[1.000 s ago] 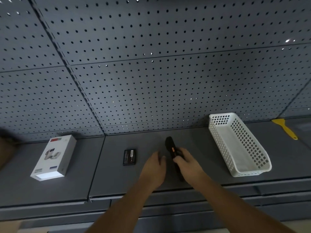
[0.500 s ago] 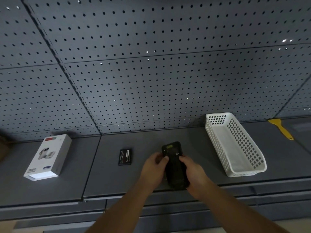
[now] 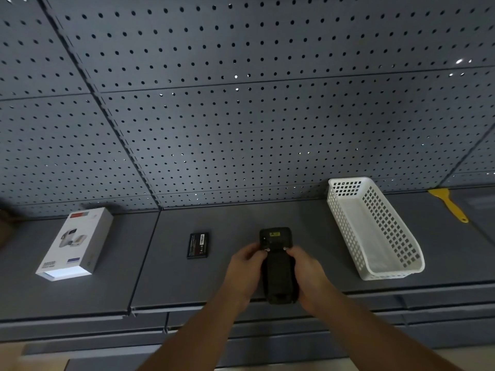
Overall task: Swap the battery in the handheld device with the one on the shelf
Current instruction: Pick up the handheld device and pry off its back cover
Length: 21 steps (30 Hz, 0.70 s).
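Note:
A black handheld device (image 3: 277,263) is held back side up over the front of the grey shelf (image 3: 227,218), with a yellow label near its far end. My left hand (image 3: 245,271) grips its left side and my right hand (image 3: 308,274) grips its right side, both thumbs pressing on the back cover near its upper part. A spare black battery (image 3: 198,245) lies flat on the shelf to the left of my left hand, apart from it. The device's lower end is partly hidden by my palms.
A white perforated basket (image 3: 375,228) stands at the right of the shelf. Lying at the far right is a yellow scraper (image 3: 450,204). A white product box (image 3: 75,243) rests at the left. A grey pegboard wall (image 3: 241,116) rises behind the shelf.
The device was turned from on its edge to back side up. My left hand came from beside it to grip its left side; both thumbs now press on the back.

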{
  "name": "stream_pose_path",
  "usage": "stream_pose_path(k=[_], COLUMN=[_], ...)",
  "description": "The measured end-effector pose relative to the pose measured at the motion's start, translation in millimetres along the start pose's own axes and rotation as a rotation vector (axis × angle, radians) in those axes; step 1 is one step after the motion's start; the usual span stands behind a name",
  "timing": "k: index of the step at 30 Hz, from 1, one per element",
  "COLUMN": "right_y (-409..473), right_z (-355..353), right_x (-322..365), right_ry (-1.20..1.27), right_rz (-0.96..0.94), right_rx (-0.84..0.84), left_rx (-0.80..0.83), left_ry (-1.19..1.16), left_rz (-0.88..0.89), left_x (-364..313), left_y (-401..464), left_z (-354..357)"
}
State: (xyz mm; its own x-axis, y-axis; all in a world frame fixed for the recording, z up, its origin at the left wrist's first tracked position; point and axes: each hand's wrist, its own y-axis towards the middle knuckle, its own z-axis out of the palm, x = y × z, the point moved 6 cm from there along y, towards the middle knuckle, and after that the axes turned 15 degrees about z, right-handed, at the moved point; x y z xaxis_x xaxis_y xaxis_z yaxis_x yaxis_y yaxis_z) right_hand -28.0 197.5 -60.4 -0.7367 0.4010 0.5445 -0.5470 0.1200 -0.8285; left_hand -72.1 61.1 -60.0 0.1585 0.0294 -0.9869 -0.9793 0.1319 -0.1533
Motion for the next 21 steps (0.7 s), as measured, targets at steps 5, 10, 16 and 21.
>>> stream_pose_path(k=[5, 10, 16, 21], right_y=[-2, -5, -11, -12], right_z=[0, 1, 1, 1], right_x=[-1, -1, -1, -2], right_ry=[0.016, 0.013, 0.004, -0.009], right_rz=[0.004, 0.0, -0.027, -0.036], right_rx=[-0.035, -0.078, -0.089, -0.087], left_rx=[-0.003, -0.006, -0.031, -0.028], left_ry=[-0.01, -0.045, -0.067, -0.07], left_rz=[-0.008, -0.019, -0.039, -0.042], left_x=[5, 5, 5, 5], left_y=[-1, -1, -1, -1], left_z=[1, 5, 6, 5])
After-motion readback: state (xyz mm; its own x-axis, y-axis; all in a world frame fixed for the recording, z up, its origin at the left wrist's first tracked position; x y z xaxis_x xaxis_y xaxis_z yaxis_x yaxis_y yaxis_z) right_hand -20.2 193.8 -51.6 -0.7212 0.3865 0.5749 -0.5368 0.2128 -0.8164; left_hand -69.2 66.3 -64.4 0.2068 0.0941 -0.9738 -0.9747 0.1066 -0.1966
